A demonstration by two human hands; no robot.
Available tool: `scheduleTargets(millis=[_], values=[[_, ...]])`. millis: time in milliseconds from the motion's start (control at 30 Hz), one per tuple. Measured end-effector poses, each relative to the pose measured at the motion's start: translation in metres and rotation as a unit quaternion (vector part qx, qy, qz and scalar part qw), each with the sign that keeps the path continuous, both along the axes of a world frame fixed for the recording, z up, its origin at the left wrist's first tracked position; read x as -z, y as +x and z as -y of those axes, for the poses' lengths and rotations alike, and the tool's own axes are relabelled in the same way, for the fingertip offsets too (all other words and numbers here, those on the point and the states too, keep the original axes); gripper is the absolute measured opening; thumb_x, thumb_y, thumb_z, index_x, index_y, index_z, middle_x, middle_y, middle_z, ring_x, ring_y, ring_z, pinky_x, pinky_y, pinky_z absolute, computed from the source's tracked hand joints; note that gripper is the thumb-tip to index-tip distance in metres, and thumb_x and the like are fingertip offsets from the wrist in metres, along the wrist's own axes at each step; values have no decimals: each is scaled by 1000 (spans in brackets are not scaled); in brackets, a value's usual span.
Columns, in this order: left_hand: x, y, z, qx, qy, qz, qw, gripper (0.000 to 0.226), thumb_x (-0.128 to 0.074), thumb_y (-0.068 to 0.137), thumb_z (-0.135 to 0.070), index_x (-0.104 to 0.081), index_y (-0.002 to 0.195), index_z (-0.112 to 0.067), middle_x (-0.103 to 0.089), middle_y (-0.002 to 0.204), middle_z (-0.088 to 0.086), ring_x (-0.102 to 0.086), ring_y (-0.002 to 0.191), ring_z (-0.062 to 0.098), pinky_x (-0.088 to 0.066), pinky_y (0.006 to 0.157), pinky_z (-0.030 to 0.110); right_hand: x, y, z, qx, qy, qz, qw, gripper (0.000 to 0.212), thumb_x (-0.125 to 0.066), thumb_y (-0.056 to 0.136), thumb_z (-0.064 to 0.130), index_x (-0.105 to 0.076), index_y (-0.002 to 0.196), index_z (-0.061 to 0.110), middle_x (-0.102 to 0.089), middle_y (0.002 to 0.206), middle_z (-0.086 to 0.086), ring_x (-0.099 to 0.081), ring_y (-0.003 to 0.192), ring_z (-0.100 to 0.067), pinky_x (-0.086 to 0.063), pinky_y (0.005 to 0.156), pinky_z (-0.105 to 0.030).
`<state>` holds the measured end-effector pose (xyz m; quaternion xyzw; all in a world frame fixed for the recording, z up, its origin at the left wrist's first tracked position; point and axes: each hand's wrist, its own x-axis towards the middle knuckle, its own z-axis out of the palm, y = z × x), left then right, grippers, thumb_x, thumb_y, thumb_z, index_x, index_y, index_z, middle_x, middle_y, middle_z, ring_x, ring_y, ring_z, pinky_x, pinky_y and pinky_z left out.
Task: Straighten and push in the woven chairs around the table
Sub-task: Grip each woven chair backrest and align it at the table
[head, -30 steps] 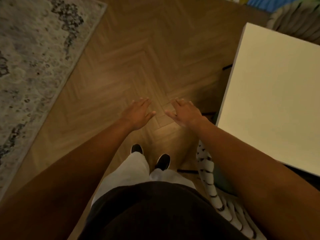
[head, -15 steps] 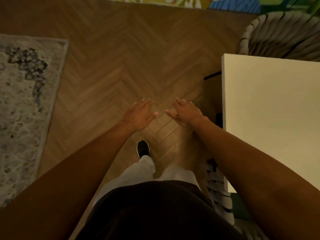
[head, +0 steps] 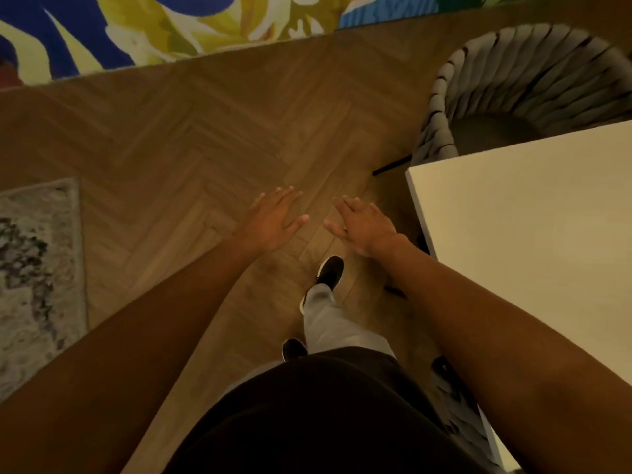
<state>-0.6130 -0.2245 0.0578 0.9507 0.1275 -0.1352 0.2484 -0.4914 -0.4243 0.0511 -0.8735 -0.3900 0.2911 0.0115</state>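
Closer now: two woven chairs (head: 533,94) (head: 458,415), both hands (head: 273,220) (head: 366,227) empty.

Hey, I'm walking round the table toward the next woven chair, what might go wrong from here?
The table corner sits close beside your right hand, so you might bump it in passing. The woven chair ahead has a dark leg sticking out over the floor, a possible trip for your leading foot.

Bare forearms, a dark top (head: 325,415), pale grey trousers (head: 333,323) and black shoes (head: 330,271).
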Motion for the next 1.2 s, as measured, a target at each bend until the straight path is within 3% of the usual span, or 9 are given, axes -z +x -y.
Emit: scheduleTargets(millis=[333, 533, 867, 1200], values=[[-6, 161, -55, 19, -16, 6, 1000, 63, -47, 102, -51, -36, 154, -18, -32, 163, 4, -22, 152, 22, -13, 123, 43, -7, 154, -53, 61, -14, -6, 998, 70, -24, 103, 61, -20, 159, 20, -21, 166, -10, -22, 152, -28, -17, 123, -50], [6, 242, -98, 75, -25, -22, 997, 65, -40, 102, -57, -30, 157, -23, -27, 165, 2, -17, 154, 20, -11, 124, 42, 1, 224, -78, 108, -32, -10, 994, 72, -23, 103, 63, -18, 161, 20, -20, 166, -9, -21, 152, -28, -19, 121, -51], [5, 406, -176, 216, -39, -21, 975, 64, -45, 103, -53, -33, 156, -19, -30, 164, 4, -23, 152, 23, -23, 119, 43, 10, 325, -135, 260, -33, -20, 965, 73, -24, 102, 65, -27, 158, 18, -25, 165, -11, -28, 149, -30, -24, 119, -51], [6, 544, -201, 364, -16, -45, 930, 60, -44, 103, -51, -34, 155, -23, -30, 164, 1, -23, 152, 21, -28, 120, 48, -3, 404, -154, 387, -15, -23, 922, 71, -27, 104, 59, -17, 161, 18, -20, 167, -11, -23, 151, -31, -22, 121, -50]])
